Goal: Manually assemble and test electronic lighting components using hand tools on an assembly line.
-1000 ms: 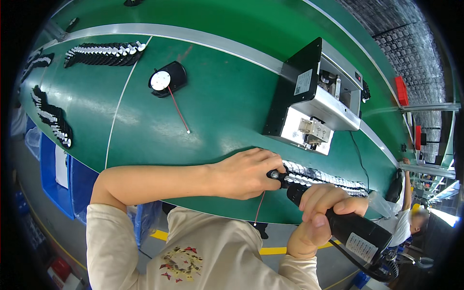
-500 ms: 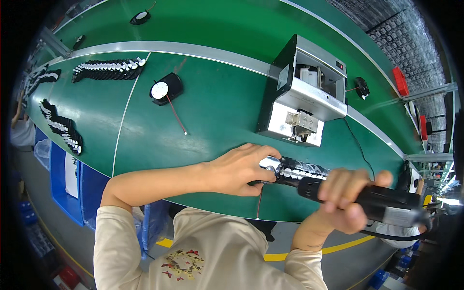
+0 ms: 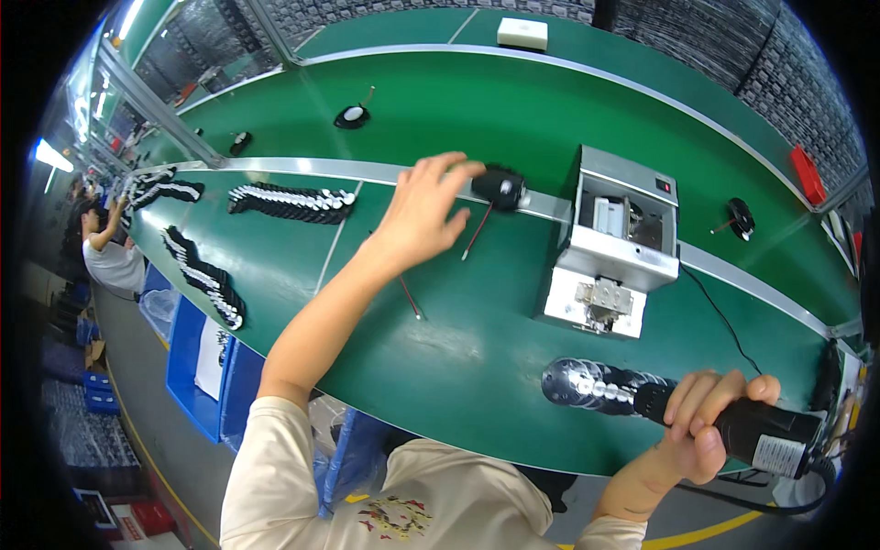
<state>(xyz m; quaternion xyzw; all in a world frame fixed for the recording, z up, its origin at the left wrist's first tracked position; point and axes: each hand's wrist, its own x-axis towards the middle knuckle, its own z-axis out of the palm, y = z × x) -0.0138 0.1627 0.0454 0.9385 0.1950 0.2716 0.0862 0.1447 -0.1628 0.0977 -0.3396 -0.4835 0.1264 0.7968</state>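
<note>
Along the far rail (image 3: 321,167), the left hand (image 3: 419,223), fingers spread, meets one black part (image 3: 500,188), best handled, I'd say, by its casing so its one red wire (image 3: 478,235) trails free, then comes one metal machine (image 3: 612,247), and the right hand (image 3: 697,438) clasping one black tool (image 3: 744,429).

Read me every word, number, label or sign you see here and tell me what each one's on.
White label on the black handheld tool: print too small to read.
Red switch on the silver machine: any marking too small to read.
Nothing else is legible.
</note>
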